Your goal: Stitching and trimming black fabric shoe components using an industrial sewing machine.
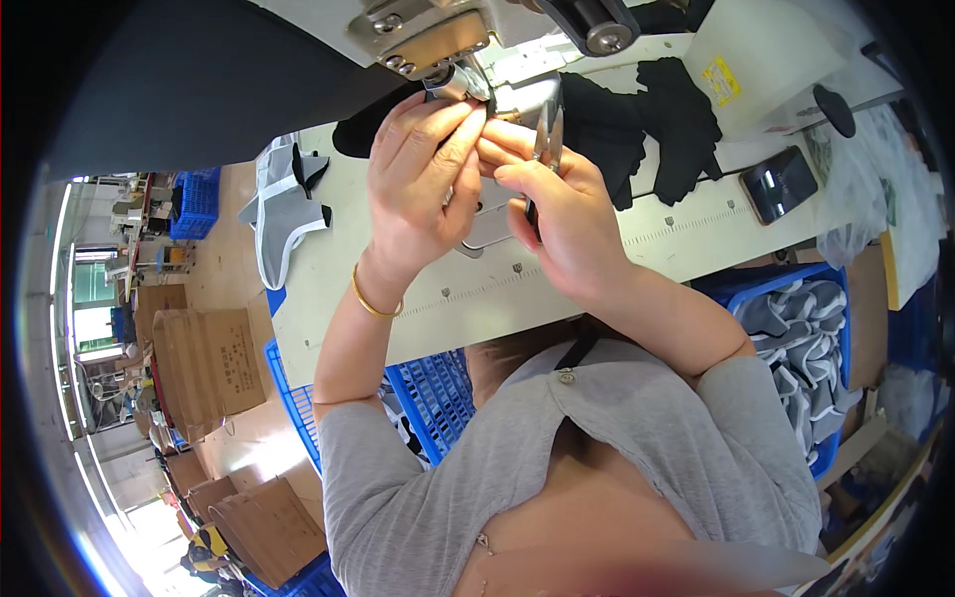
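Under the head of a sewing machine (438, 45), my two hands meet at the needle area. My left hand (423, 189), a gold bangle on its wrist, is closed, fingertips pinched beside the metal presser parts; what lies between them is mostly hidden. Black material (358, 127) shows behind that hand. My right hand (577, 219) grips small scissors (549, 134), blades pointing up and away from me, while its fingertips reach toward the left hand's. Several black fabric pieces (667, 124) lie on the table to the right.
Grey, white-edged pieces (284, 209) rest at the left edge of the white table (418, 328). A black phone (779, 185) lies to the right. A blue crate (731, 284) of grey pieces stands below right; another blue crate (438, 398) is under the table. Cardboard boxes (204, 368) stand at left.
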Demonstrator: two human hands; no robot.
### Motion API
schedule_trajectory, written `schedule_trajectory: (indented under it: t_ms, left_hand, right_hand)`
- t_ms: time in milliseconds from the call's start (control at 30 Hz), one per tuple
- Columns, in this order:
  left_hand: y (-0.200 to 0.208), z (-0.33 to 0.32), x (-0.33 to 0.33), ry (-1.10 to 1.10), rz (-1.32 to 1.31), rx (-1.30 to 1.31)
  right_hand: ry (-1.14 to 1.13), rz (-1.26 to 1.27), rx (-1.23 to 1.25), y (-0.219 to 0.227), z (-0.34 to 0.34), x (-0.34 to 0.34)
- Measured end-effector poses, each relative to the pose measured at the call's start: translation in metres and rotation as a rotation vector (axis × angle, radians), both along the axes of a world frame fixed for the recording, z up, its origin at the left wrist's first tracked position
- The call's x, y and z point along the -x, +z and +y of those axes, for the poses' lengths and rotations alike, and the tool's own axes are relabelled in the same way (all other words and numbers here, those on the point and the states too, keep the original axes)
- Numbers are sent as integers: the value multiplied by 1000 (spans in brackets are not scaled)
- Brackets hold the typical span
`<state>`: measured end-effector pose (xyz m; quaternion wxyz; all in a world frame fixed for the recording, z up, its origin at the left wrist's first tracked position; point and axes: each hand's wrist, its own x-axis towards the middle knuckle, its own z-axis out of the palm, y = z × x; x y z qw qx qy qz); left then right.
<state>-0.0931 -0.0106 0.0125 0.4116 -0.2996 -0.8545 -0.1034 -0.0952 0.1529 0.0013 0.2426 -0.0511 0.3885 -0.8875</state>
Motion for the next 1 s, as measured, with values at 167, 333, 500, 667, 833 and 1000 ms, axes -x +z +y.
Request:
schedule_trajectory:
  t_ms: [167,333,500,667,833,1000]
  left_hand:
    - [2,3,1,18,-38,-18]
    - [3,2,-1,39,-78,-38]
    - [3,-16,3,-18,-183,-198]
    - [33,-71,38,210,-293,-280]
    - [45,-92,67,336,-692,315]
    - [56,-87,55,275,-846,298]
  right_hand:
    - [22,31,31,-2,-2,1]
    - [24,50,43,2,-3,-1]
    - [54,83,10,0,4,2]
    - [-289,993,-380,-17,6,1]
    - [-302,1191,-553,-16,-9,4]
    - [-217,1070,-643,-13,0,10]
